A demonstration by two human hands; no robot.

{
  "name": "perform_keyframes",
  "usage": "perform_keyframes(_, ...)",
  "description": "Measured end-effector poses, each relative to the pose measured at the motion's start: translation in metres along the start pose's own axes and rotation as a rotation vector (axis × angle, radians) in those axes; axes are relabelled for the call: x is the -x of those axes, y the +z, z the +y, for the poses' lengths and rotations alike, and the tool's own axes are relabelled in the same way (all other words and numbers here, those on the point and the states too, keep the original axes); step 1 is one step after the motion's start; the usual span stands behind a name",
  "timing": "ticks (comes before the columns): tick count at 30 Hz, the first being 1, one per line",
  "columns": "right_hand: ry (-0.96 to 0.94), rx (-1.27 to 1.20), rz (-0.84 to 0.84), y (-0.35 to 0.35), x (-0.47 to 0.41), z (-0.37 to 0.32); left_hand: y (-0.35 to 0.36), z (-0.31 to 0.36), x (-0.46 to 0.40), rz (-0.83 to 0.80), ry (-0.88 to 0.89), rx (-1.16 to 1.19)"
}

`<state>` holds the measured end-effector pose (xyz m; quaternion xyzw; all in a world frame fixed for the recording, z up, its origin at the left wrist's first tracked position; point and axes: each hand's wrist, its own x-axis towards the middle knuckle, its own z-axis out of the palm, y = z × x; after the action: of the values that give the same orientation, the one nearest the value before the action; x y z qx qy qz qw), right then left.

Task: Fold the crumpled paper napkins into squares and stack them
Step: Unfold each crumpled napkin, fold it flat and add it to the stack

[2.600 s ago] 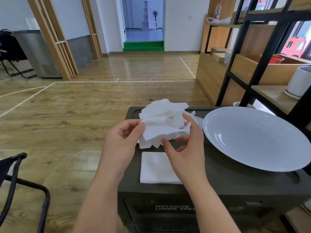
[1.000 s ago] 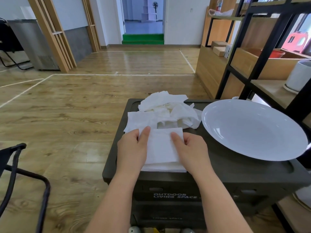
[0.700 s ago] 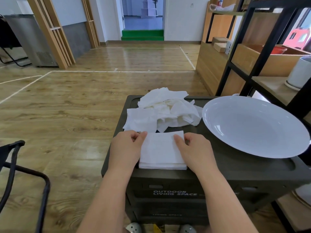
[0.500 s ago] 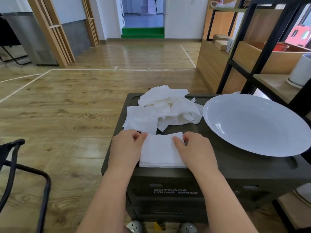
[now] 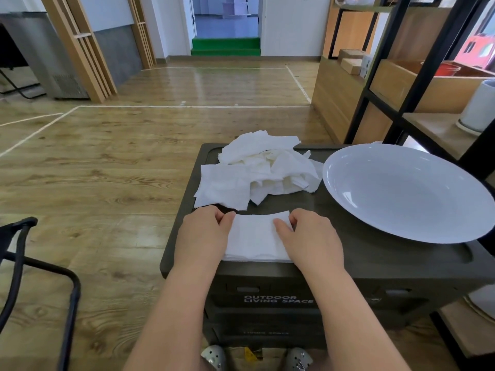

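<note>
Both hands press down on a white folded paper napkin stack [image 5: 255, 238] at the near edge of a dark green plastic storage box [image 5: 361, 266]. The left hand [image 5: 205, 232] lies on the stack's left side, fingers curled at the far left corner with the thumb tip on the top sheet; the right hand [image 5: 312, 238] mirrors it on the right side, fingertips pinching the far right corner and the thumb lying flat on the paper. Neither hand lifts anything — each is half closed against the napkin, holding it flat to the lid.

The stack is roughly square, slightly longer from left to right, with its edges running parallel to the box's front edge. Its near edge shows several layers of paper and sits just at the lid's front rim.

Behind it, near but apart from the stack, a loose pile of crumpled white paper napkins [image 5: 267, 167] covers the far left part of the lid; one flatter sheet at the pile's left overhangs the box's left edge. A large shallow white plate [image 5: 407, 191] rests on the right half of the lid, tilted slightly, its left rim just beside the crumpled pile.

White lettering on the box front reads "OUTDOOR LIVING SPACE". A black metal chair frame [image 5: 40, 266] stands on the wooden floor [image 5: 107, 167] at the left — well apart from the box.
</note>
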<state>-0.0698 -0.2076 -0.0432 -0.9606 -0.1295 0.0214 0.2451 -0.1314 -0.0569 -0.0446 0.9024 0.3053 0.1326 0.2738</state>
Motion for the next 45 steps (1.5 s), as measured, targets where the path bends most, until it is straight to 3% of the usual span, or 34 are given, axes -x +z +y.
perform_keyframes(7, 0.043, -0.028, 0.054, 0.005, 0.005, -0.001, 0.002, 0.004, 0.003, 0.006, -0.055, -0.058)
perform_keyframes(14, -0.010, -0.094, 0.171, -0.004, 0.007, -0.005, -0.007, 0.016, 0.014, 0.209, 0.050, 0.070)
perform_keyframes(17, -0.088, -0.120, 0.162, -0.003, 0.006, -0.010, -0.007, 0.024, 0.015, 0.027, 0.127, 0.193)
perform_keyframes(20, -0.112, -0.100, 0.093, 0.004, 0.005, -0.009, -0.001, 0.022, 0.014, -0.143, 0.189, 0.126)
perform_keyframes(33, -0.014, -0.115, 0.031, 0.002, -0.002, 0.007, -0.015, -0.011, -0.001, -0.228, 0.157, 0.128)
perform_keyframes(35, -0.012, -0.118, 0.030, 0.002, -0.001, 0.006, -0.014, -0.009, 0.000, -0.192, 0.177, 0.065)
perform_keyframes(41, -0.050, -0.170, 0.125, -0.002, 0.000, -0.002, -0.007, 0.021, 0.002, 0.175, 0.252, -0.021)
perform_keyframes(45, -0.080, -0.222, 0.143, -0.001, 0.001, -0.008, 0.010, 0.043, -0.003, 0.239, 0.161, -0.120)
